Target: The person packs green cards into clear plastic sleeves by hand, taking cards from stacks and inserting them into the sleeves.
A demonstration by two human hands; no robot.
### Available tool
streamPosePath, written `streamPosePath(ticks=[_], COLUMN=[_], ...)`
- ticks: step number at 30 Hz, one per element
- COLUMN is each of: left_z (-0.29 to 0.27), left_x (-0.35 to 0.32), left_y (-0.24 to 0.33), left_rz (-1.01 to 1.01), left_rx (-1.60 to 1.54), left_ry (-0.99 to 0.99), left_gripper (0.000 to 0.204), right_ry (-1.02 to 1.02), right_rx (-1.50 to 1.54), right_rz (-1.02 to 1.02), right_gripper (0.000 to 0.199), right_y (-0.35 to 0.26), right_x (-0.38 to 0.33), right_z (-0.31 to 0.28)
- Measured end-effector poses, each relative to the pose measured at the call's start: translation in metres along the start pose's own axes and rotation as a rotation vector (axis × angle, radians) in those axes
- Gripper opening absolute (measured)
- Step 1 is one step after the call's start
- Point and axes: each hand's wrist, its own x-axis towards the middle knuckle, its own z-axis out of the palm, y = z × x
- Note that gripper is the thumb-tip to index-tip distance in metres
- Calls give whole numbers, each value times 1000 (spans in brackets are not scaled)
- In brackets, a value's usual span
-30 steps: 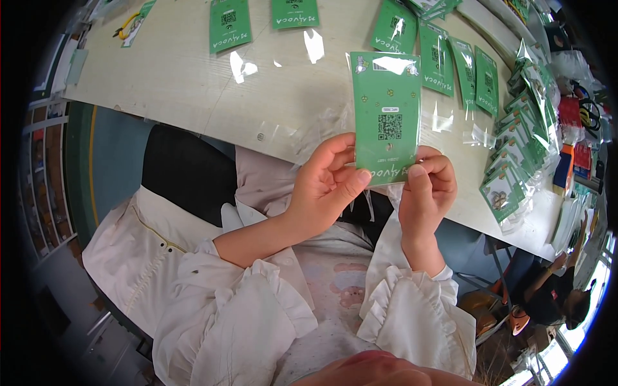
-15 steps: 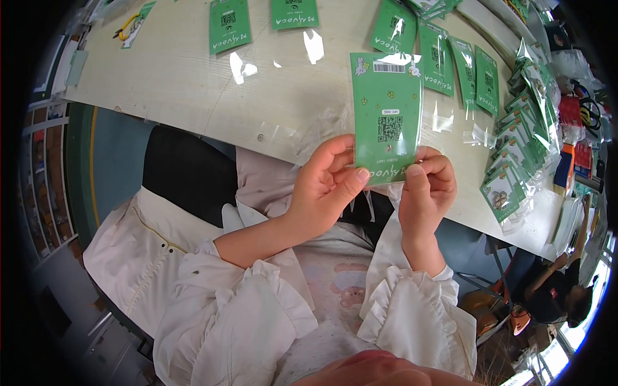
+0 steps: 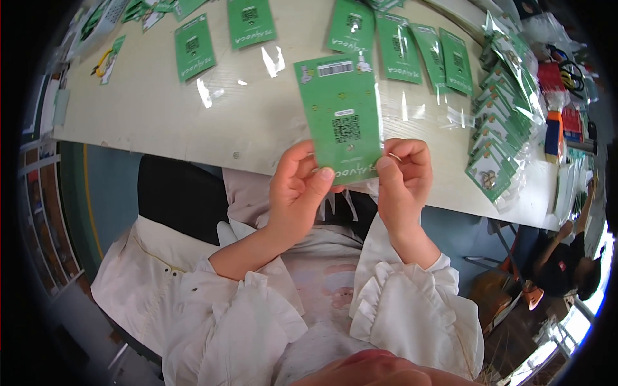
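Tabletop [image 3: 161, 122], pale and broad, spreads beyond both hands. To their right lies an overlapping row of sleeved green cards [image 3: 496, 138], layered presumably to save room. The left hand [image 3: 295, 190] and right hand [image 3: 405, 186] each pinch a lower corner of one green QR-code card [image 3: 344, 125] between thumb and fingers. It stands between them, top leaning slightly left, over the near edge; that low grip probably keeps it taut with its barcode uncovered. Beyond the hands, separate green cards [image 3: 194, 48] lie code-side up, perhaps spaced for reaching singly. Far left of the hands sits a small yellow-handled tool [image 3: 101, 64], its kind unclear.
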Motion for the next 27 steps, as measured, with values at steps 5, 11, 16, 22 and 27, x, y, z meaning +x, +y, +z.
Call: streamPosePath(ticks=[5,11,16,22,27], left_z=[2,3,-7,-7,9], left_x=[0,13,25,25,18], left_y=[3,6,20,23,27], left_rz=[-33,9,-17,59,33], left_rx=[24,141,242,234,274], left_ry=[14,64,54,80,31], left_gripper=[32,21,16,18,39], right_ry=[41,-64,-106,-231,-224], right_rx=[-46,-152,-244,-298,-399], right_rz=[107,125,86,274,204], right_gripper=[18,12,12,12,12], right_y=[-6,-8,-17,-30,-31], right_x=[6,10,17,15,19], right_z=[5,1,8,9,4])
